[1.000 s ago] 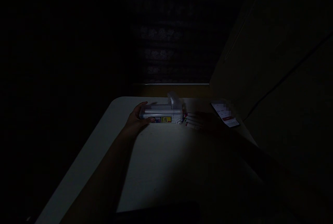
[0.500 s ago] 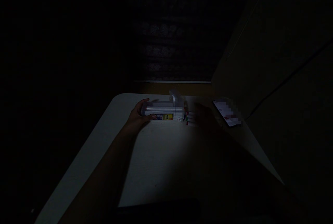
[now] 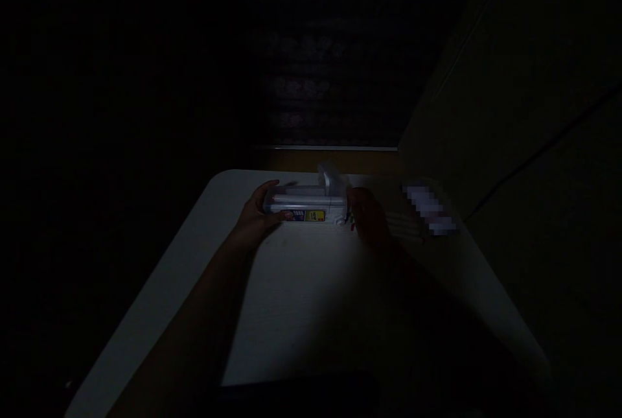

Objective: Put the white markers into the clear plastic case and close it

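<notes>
Since 0.5 s ago: R hand [image 3: 370, 216] shifts left, now right up at the open end of the clear plastic case [image 3: 304, 200]; more of the white marker barrels [image 3: 405, 224] shows to R of it. Case keeps abt same spot & heading.

Case: lies on its side nr far edge of table, roughly mid-width. Long axis runs L–R, abt parallel to far edge; closed end L, mouth R. Lid [image 3: 327, 177] flipped up at R end. Printed label [image 3: 315, 216] on near side, faces wearer. White sticks inside, lengthwise w/ case.

L hand [image 3: 250, 216] wraps closed end: thumb pressed on near side, fingers round far side, case pinched btwn.

R hand in deep shadow, fingertips at mouth; grip can't be told, nor whether it has a marker. Loose markers lie under/beside it, approx L–R, coloured ends twd case.

Further out: phone [image 3: 430, 210], blurred out, nr R edge of table, slanted. White table [image 3: 272, 314] half in shadow. Beyond: dark patterned cloth [image 3: 306, 87]; dark cable [image 3: 539, 151] slants on R.
</notes>
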Tool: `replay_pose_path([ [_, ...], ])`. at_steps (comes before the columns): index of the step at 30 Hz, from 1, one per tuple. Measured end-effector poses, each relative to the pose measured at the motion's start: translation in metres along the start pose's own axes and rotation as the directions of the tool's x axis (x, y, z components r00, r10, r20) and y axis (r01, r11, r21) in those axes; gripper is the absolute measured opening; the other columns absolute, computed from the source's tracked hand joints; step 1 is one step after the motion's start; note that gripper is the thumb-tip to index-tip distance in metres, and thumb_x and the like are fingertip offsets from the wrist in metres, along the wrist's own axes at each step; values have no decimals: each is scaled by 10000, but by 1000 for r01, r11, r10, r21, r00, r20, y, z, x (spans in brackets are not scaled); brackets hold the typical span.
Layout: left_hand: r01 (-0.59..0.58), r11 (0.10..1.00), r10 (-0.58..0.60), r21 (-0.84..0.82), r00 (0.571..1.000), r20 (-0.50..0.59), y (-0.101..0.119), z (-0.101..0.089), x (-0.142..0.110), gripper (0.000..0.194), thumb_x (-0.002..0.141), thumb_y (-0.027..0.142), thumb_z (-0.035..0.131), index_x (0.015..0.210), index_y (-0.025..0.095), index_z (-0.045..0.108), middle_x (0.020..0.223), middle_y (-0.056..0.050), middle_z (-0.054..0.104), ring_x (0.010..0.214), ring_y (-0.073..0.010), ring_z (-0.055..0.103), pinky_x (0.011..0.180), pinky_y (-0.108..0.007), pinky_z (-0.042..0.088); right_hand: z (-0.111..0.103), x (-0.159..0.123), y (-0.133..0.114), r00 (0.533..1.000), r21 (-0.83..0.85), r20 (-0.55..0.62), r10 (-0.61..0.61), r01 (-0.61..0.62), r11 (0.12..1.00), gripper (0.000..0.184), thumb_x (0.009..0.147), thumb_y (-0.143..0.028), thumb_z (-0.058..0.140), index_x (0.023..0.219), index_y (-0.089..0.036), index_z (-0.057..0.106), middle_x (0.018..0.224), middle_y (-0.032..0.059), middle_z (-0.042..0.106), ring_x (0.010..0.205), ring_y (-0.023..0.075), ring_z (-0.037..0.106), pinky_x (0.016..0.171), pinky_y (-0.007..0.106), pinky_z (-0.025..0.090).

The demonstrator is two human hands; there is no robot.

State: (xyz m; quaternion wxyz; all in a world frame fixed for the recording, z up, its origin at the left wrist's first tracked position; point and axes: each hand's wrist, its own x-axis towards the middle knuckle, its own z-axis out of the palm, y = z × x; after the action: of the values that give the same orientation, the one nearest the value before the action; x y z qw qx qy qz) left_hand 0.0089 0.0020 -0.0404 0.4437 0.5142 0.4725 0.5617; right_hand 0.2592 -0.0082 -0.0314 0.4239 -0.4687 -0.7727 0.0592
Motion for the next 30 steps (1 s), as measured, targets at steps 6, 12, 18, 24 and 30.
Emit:
replay_pose_path([
  [6,3,1000,-3,-20,1000,-1,0,0,0,818,461,179,851,1214,235,536,1199,-83,618,1003,-224,619,802,-275,536,0,4,12,988,-39,156,-20,26,999,252,907,-265,367,975,-158,585,982,93,598,937,186,576,857,315,477],
  [12,21,999,-21,-42,1000,-4,1,0,-1,817,452,166,856,1204,258,548,1205,-60,615,1013,-218,616,825,-283,532,-2,8,16,952,-25,286,-105,117,993,265,891,-207,403,1018,-170,633,1119,82,575,1067,172,552,948,293,450],
  [18,19,999,-19,-43,1000,3,-2,-2,0,829,465,180,856,1226,270,539,1216,-72,610,1016,-227,615,823,-300,531,-6,13,24,944,-20,309,-119,131,991,267,880,-196,424,1006,-169,657,1125,79,606,1061,170,571,968,300,439],
  [24,-1,999,1,-45,1000,5,-2,-2,0,847,450,184,859,1231,240,537,1219,-100,610,1035,-239,607,825,-293,522,-30,18,32,926,-15,351,-140,155,988,247,807,-215,534,1016,-163,655,1015,78,652,936,174,614,860,305,484],
  [30,15,999,-16,-41,1000,-17,-3,-2,1,862,435,183,862,1233,244,544,1229,-99,600,1019,-229,610,799,-269,518,-22,14,11,915,-74,386,-120,160,984,360,778,-175,550,1134,-142,593,1171,122,592,1062,218,562,920,346,453],
])
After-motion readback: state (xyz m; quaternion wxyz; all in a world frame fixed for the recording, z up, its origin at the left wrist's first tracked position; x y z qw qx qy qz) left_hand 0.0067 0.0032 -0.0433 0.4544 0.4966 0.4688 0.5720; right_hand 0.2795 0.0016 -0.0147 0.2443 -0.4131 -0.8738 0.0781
